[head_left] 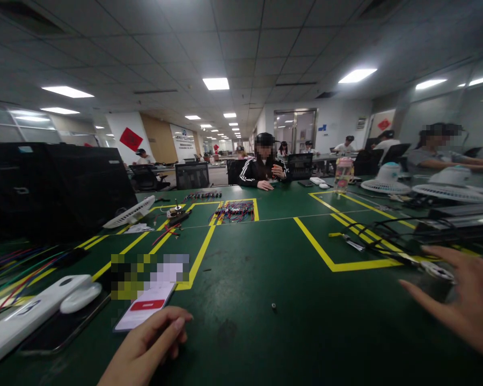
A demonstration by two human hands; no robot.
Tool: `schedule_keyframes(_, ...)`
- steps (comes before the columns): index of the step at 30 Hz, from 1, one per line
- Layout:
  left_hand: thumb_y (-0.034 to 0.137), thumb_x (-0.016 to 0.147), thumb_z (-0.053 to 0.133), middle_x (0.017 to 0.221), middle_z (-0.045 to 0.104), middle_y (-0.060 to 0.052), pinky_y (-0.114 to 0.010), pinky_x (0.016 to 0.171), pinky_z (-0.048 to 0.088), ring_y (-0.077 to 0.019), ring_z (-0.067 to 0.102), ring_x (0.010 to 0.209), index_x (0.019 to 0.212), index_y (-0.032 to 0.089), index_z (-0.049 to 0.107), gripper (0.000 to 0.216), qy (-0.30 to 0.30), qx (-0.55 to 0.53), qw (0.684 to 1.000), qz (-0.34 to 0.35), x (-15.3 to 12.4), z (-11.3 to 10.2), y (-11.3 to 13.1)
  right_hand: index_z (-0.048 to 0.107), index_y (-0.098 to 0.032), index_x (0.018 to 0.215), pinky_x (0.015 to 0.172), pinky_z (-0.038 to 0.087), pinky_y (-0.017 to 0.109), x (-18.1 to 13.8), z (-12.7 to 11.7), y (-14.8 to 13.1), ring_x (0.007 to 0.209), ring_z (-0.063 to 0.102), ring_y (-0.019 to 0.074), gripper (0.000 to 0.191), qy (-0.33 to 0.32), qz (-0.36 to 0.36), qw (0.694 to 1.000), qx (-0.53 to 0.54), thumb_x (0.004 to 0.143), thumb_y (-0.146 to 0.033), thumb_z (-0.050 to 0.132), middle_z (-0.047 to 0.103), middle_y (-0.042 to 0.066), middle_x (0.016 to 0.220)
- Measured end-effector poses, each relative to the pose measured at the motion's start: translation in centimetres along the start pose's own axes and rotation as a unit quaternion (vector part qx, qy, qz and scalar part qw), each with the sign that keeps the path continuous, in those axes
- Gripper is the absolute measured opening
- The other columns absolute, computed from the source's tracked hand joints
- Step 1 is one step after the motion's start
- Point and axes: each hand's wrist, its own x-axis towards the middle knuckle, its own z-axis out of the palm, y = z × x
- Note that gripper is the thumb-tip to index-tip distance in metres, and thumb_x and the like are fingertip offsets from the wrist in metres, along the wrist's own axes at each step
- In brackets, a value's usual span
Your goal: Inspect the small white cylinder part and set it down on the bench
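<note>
My left hand (153,343) is at the lower left by the near end of a lit phone (145,308) with a red button on its screen. Its fingers are curled and the thumb lies against them; whatever may be inside is hidden. My right hand (462,305), slightly blurred, is open at the right edge, thumb and fingers apart. Beside its fingers is a silver metal piece (438,271) near black cables; I cannot tell if they touch. A tiny metal cylinder (273,307) sits on the green tabletop (241,268) between my hands.
Left are a white power strip (32,316), a white mouse (80,297), a dark phone (64,327), loose wires and black monitors (56,187). Ahead lie a wire bundle (236,211) and a small motor (177,210). Across sits a person (263,166). Black cables (370,236) lie right.
</note>
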Motion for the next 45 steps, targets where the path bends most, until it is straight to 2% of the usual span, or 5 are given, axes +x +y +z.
schedule_keyframes(8, 0.046, 0.080, 0.056, 0.067, 0.067, 0.002, -0.028, 0.055, 0.047, -0.0204, 0.061, 0.060, 0.087, 0.026, 0.068, 0.025, -0.009, 0.013, 1.000, 0.007, 0.0, 0.2, 0.5, 0.041, -0.026, 0.133, 0.099, 0.039, 0.036, -0.7, 3.7, -18.8, 0.115, 0.046, 0.0184, 0.052, -0.274, -0.221, 0.902, 0.251, 0.083, -0.029, 0.054, 0.047, 0.005, 0.129)
schedule_keyframes(14, 0.047, 0.081, 0.056, 0.065, 0.066, 0.002, -0.027, 0.053, 0.045, -0.0197, 0.060, 0.058, 0.085, 0.025, 0.068, 0.026, 0.001, -0.007, 1.000, 0.009, -0.2, 0.0, 0.1, 0.067, -0.019, 0.091, 0.085, 0.046, 0.031, 1.2, 6.0, -24.0, 0.091, 0.054, 0.0153, 0.020, -0.326, -0.270, 0.851, 0.311, 0.086, -0.019, 0.047, 0.062, 0.004, 0.091)
schedule_keyframes(25, 0.044, 0.084, 0.053, 0.068, 0.066, 0.002, -0.027, 0.056, 0.047, -0.0191, 0.060, 0.061, 0.088, 0.025, 0.066, 0.023, -0.027, -0.001, 1.000, 0.010, -0.1, -0.3, -0.4, 0.061, -0.022, 0.100, 0.077, 0.048, 0.025, 0.5, 3.7, -11.5, 0.085, 0.056, 0.0112, 0.019, -0.290, -0.164, 0.902, 0.275, 0.088, -0.023, 0.046, 0.060, 0.002, 0.092)
schedule_keyframes(32, 0.047, 0.081, 0.056, 0.067, 0.067, 0.004, -0.027, 0.054, 0.047, -0.0190, 0.060, 0.059, 0.089, 0.028, 0.065, 0.023, -0.003, -0.010, 1.000, 0.015, 0.2, -0.4, -1.5, 0.061, -0.021, 0.097, 0.073, 0.049, 0.026, 0.1, 2.6, -10.6, 0.081, 0.058, 0.0117, 0.017, -0.323, -0.104, 0.896, 0.285, 0.083, -0.028, 0.054, 0.061, 0.002, 0.092)
schedule_keyframes(45, 0.051, 0.079, 0.058, 0.069, 0.067, 0.003, -0.026, 0.055, 0.049, -0.0188, 0.061, 0.061, 0.090, 0.028, 0.065, 0.026, -0.016, -0.015, 1.000, 0.006, 0.4, -0.5, -2.1, 0.059, -0.027, 0.109, 0.080, 0.045, 0.029, 5.3, -3.5, 2.3, 0.088, 0.062, 0.0169, 0.042, -0.067, 0.137, 0.988, 0.017, 0.071, -0.045, 0.059, 0.066, 0.001, 0.099)
